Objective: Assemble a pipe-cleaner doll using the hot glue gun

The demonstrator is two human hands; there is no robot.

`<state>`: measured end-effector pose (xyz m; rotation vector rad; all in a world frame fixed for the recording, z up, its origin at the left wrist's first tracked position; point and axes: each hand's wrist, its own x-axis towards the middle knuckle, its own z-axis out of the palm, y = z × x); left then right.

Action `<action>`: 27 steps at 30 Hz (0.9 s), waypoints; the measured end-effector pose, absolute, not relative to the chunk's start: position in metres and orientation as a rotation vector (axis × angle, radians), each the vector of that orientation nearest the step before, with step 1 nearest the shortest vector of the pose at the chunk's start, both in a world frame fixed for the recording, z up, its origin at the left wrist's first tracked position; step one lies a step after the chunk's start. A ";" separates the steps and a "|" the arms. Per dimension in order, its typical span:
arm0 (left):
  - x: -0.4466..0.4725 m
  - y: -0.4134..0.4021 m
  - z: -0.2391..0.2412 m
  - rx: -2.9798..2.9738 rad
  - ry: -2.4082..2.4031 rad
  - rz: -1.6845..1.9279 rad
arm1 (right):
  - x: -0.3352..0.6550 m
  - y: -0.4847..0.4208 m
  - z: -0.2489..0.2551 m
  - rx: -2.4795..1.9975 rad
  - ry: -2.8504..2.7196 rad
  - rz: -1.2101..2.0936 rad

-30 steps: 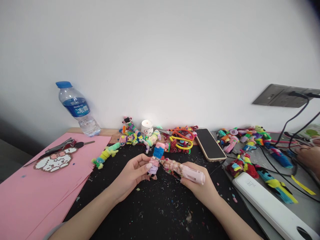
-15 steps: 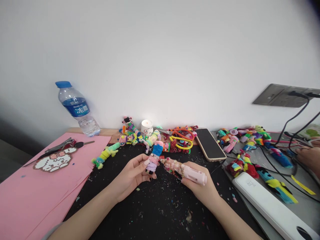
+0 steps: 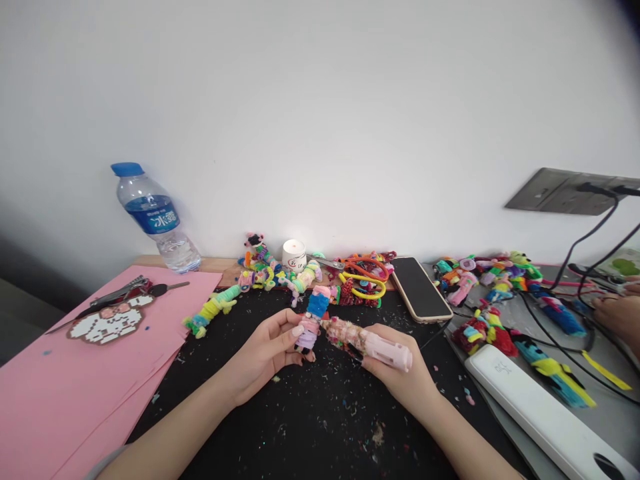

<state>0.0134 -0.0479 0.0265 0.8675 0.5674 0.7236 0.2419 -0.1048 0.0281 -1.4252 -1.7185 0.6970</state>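
Observation:
My left hand [image 3: 273, 343] pinches a small pipe-cleaner figure [image 3: 310, 323] between thumb and fingers. The figure is fuzzy, blue and pink above and lilac below, and stands tilted slightly right. My right hand [image 3: 395, 363] is closed around a pink glue gun [image 3: 385, 350], whose front half is coated in stuck-on coloured fluff. Its tip points left and lies right beside the figure; whether they touch I cannot tell. Behind my left hand, a green and yellow pipe-cleaner piece [image 3: 215, 310] rests on the black mat [image 3: 300, 427], which is strewn with fluff scraps.
A water bottle [image 3: 155, 217] leans on the wall above pink paper [image 3: 50, 387]. At the back are a paper cup [image 3: 294, 255], scissors [image 3: 367, 287] and a phone [image 3: 421, 290]. Rightward lie pipe-cleaner figures [image 3: 493, 277], cables, a white power strip [image 3: 545, 413] and another person's hand [image 3: 620, 313].
The figure in my left hand has shifted slightly right and down and leans a little more. The glue gun in my right hand has barely moved.

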 end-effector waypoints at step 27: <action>0.013 -0.048 0.027 0.879 0.564 0.728 | 0.242 -0.105 0.027 -1.439 -1.709 0.689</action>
